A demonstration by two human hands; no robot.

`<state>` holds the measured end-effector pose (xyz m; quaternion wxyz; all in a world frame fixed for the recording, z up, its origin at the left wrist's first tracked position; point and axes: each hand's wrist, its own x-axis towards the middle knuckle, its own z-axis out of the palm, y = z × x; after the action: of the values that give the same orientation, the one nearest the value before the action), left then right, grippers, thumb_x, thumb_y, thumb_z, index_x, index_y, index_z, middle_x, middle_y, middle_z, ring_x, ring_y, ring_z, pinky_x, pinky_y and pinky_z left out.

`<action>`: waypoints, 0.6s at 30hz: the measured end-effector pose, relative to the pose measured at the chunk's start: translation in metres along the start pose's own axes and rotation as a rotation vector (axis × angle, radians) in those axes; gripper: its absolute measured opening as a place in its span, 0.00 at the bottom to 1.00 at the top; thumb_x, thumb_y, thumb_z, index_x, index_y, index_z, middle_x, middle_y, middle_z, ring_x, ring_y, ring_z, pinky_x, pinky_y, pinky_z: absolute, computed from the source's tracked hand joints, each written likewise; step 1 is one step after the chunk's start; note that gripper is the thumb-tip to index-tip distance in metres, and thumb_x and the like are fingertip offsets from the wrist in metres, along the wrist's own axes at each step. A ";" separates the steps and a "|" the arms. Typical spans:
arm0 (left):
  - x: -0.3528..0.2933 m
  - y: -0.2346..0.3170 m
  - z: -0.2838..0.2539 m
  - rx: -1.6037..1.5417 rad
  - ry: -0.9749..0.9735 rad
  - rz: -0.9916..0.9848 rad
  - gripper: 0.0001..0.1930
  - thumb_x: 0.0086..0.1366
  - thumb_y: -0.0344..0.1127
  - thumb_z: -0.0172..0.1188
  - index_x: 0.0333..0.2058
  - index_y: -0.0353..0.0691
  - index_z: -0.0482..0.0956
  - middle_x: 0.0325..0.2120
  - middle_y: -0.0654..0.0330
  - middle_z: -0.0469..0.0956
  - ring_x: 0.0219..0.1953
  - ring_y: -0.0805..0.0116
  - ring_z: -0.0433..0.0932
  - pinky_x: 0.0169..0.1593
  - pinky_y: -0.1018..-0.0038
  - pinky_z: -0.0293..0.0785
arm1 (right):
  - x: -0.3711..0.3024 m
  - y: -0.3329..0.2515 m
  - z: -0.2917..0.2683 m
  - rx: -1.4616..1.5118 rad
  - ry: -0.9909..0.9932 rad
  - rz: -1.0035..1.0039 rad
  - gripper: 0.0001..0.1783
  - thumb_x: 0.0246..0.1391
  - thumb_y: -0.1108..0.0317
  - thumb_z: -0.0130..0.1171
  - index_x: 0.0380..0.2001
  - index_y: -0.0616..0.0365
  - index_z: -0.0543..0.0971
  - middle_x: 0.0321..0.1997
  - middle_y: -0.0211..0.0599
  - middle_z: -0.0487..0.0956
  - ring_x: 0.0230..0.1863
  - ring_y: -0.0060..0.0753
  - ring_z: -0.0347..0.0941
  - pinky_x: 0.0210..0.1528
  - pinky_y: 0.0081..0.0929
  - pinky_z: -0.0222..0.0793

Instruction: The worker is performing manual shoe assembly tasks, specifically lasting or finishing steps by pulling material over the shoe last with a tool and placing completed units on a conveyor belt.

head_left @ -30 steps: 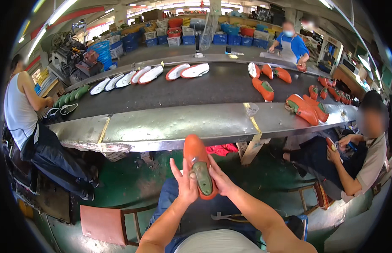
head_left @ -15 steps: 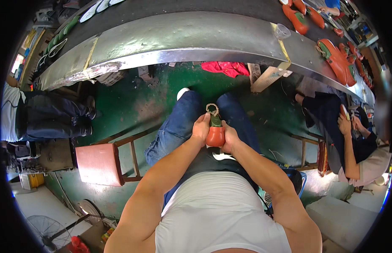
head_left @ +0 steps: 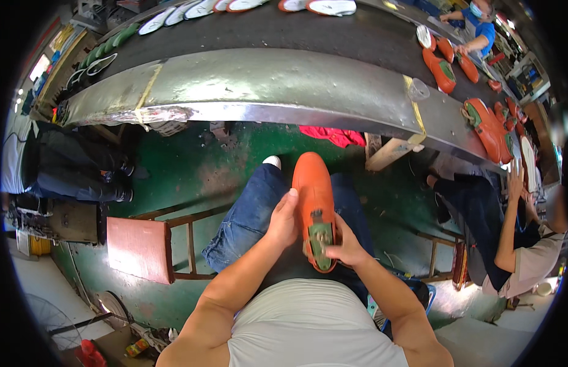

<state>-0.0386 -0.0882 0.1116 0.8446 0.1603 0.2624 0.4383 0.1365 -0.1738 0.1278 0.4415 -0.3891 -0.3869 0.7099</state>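
Note:
An orange shoe (head_left: 313,183) with a green shoe last (head_left: 322,244) filling its opening is held above my lap, toe pointing away from me. My left hand (head_left: 284,220) grips the left side of the shoe, its thumb along the edge of the upper. At the heel end, my right hand (head_left: 350,243) wraps the right side, with the thumb across the green last. The fingers beneath the shoe are hidden.
A conveyor with a dented metal edge (head_left: 247,79) runs ahead, carrying white-soled pieces (head_left: 201,9) and several orange shoes (head_left: 489,131). A pinkish stool (head_left: 139,249) stands left. Co-workers are at the left, right (head_left: 510,232) and far right (head_left: 479,30). Red cloth (head_left: 336,135) lies under the conveyor.
The shoe has turned from heel-away to toe-away, showing its upper lengthwise. My right hand has moved to the heel end. The view has tilted up, and the right co-worker's hand has risen.

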 end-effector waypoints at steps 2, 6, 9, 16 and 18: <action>0.000 0.008 0.009 0.021 0.043 0.054 0.23 0.72 0.48 0.58 0.55 0.38 0.71 0.49 0.55 0.78 0.52 0.63 0.77 0.59 0.61 0.73 | -0.003 -0.008 0.002 -0.023 -0.022 -0.001 0.64 0.35 0.71 0.70 0.74 0.61 0.45 0.69 0.41 0.63 0.70 0.38 0.60 0.71 0.37 0.55; -0.004 0.014 0.016 0.009 -0.001 0.148 0.14 0.72 0.41 0.59 0.46 0.37 0.75 0.41 0.59 0.81 0.45 0.69 0.80 0.52 0.67 0.77 | 0.003 -0.005 0.011 -0.083 -0.071 -0.088 0.64 0.39 0.68 0.73 0.74 0.61 0.44 0.70 0.42 0.62 0.72 0.38 0.57 0.72 0.37 0.54; -0.006 0.015 0.018 0.041 0.082 0.167 0.15 0.72 0.42 0.60 0.47 0.36 0.75 0.43 0.58 0.81 0.45 0.68 0.80 0.52 0.66 0.78 | 0.004 -0.005 0.025 -0.241 0.077 -0.071 0.65 0.40 0.62 0.77 0.73 0.62 0.44 0.69 0.43 0.62 0.71 0.38 0.58 0.71 0.37 0.55; 0.018 0.029 0.026 0.231 0.134 0.152 0.22 0.73 0.47 0.57 0.52 0.33 0.73 0.46 0.59 0.78 0.49 0.73 0.76 0.56 0.71 0.71 | 0.006 -0.017 0.018 -0.155 0.131 -0.153 0.60 0.43 0.59 0.78 0.71 0.60 0.51 0.62 0.41 0.68 0.62 0.35 0.67 0.66 0.36 0.63; 0.040 0.054 0.029 0.564 0.160 0.328 0.23 0.73 0.46 0.57 0.55 0.31 0.71 0.48 0.57 0.76 0.50 0.71 0.74 0.58 0.70 0.69 | 0.008 -0.036 0.004 0.037 0.219 0.086 0.50 0.46 0.66 0.76 0.67 0.59 0.57 0.55 0.35 0.71 0.57 0.29 0.70 0.59 0.31 0.69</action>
<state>-0.0382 -0.0254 0.1500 0.6619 0.3929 0.4096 0.4897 0.1427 -0.1564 0.1595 0.4571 -0.4724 -0.3062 0.6885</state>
